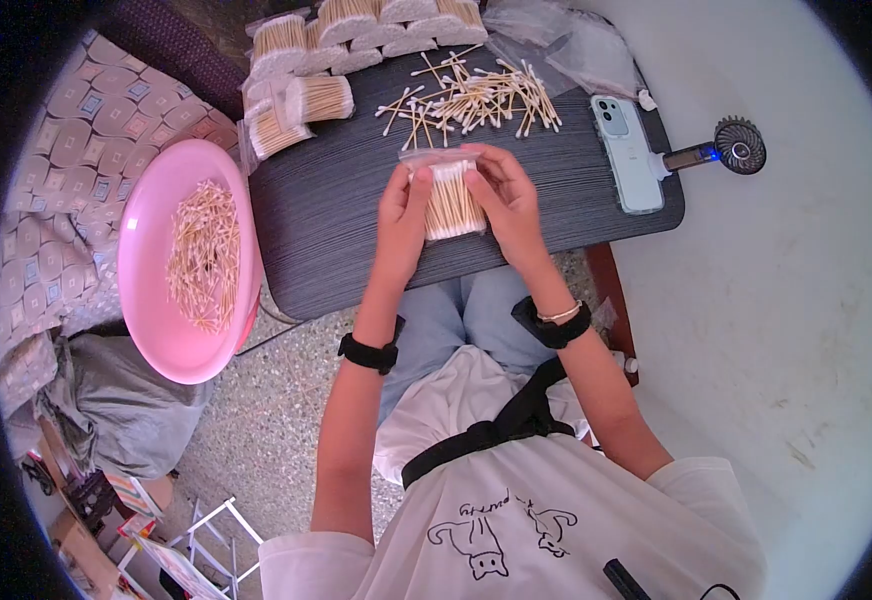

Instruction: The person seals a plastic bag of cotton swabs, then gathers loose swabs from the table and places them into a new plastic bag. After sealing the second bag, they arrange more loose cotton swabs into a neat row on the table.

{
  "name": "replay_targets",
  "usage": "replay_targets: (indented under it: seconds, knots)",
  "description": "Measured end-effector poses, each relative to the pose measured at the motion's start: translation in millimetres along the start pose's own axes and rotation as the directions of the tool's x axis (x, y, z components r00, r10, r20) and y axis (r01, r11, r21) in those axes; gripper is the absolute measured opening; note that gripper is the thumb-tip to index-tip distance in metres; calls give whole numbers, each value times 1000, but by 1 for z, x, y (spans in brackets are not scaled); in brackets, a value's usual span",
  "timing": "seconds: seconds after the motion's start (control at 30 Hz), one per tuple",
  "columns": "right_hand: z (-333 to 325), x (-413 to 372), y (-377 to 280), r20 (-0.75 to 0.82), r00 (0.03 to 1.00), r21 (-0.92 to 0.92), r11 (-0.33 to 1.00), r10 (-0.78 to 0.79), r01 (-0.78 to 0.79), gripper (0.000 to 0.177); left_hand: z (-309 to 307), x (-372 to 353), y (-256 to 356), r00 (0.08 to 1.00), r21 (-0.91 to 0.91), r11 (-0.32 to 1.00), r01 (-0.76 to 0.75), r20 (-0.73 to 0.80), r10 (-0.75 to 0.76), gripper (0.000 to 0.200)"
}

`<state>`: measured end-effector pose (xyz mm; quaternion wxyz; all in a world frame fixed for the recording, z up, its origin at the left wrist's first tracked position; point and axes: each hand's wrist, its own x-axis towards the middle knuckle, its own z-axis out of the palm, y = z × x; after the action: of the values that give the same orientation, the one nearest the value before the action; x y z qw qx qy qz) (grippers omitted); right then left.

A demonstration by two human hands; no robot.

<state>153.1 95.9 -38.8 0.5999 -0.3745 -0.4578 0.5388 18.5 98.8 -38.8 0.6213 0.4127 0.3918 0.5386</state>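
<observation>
Both hands hold one clear plastic bag of cotton swabs (450,196) just above the dark table (336,210). My left hand (403,208) grips the bag's left side. My right hand (508,200) grips its right side, fingers up near the bag's open top edge. The swabs inside stand bundled, wooden sticks with white tips. A loose pile of cotton swabs (476,98) lies on the table just beyond the bag.
Several filled swab bags (316,60) are stacked at the table's far left. A pink bowl of swabs (191,262) sits left of the table. A phone (628,152) and a small handheld fan (724,150) lie at the right edge. Empty plastic bags (576,45) lie far right.
</observation>
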Motion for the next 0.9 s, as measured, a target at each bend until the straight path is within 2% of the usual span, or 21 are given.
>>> replay_targets:
  seconds: [0.23, 0.43, 0.53, 0.63, 0.73, 0.83, 0.9]
  knots:
    - [-2, 1, 1, 51, 998, -43, 998, -45, 47, 18, -5, 0, -4, 999, 56, 998, -39, -11, 40, 29]
    - [-4, 1, 4, 44, 999, -19, 1000, -12, 13, 20, -5, -1, -5, 1000, 40, 999, -16, -17, 16, 31]
    - [-4, 0, 3, 97, 995, -33, 999, -25, 28, 31, -4, 0, -5, 998, -8, 1000, -15, -55, 15, 32]
    - [-4, 0, 2, 152, 983, -80, 990, -101, 114, 51, -7, 2, -11, 996, -12, 999, -47, -71, 46, 35]
    - [-4, 2, -5, 289, 951, -140, 978, -110, 155, 69, -6, 3, -13, 992, -35, 998, -42, -121, 38, 35]
    - [-3, 3, -2, 337, 930, -183, 959, -144, 215, 75, -1, 1, -10, 985, -72, 997, -34, -173, 22, 35]
    - [-3, 3, -2, 331, 933, -151, 969, -139, 198, 75, -2, 2, -12, 984, -59, 997, -51, -173, 40, 34]
